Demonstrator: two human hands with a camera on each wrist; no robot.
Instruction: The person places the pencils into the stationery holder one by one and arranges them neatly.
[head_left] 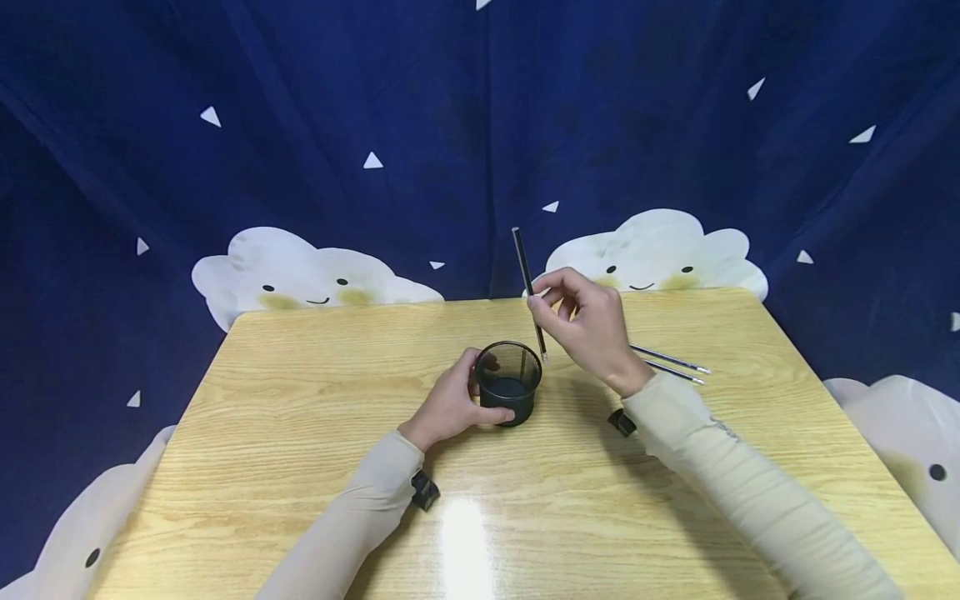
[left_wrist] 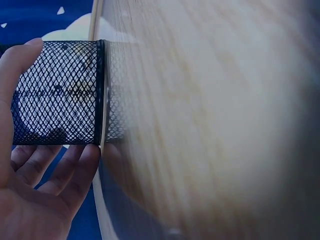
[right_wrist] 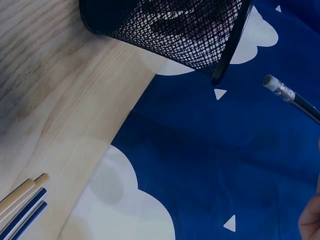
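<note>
In the head view a black mesh pencil cup point(head_left: 508, 408) stands upright on the wooden table. My left hand point(head_left: 453, 404) holds it from the left, thumb across the front and fingers round the far side. The left wrist view shows the cup's mesh wall point(left_wrist: 57, 95) between thumb and fingers. My right hand point(head_left: 588, 325) pinches a dark pencil point(head_left: 522, 258) between thumb and fingers, nearly upright and slightly tilted. Its eraser end point(right_wrist: 280, 89) points down, just right of the cup's rim and outside it.
Two more dark pencils point(head_left: 671, 358) with white ends lie on the table point(head_left: 322, 375), right of my right hand and partly hidden by it. Black wrist devices point(head_left: 425, 491) show below the sleeves. A blue curtain point(head_left: 450, 108) with white clouds hangs behind the table's far edge.
</note>
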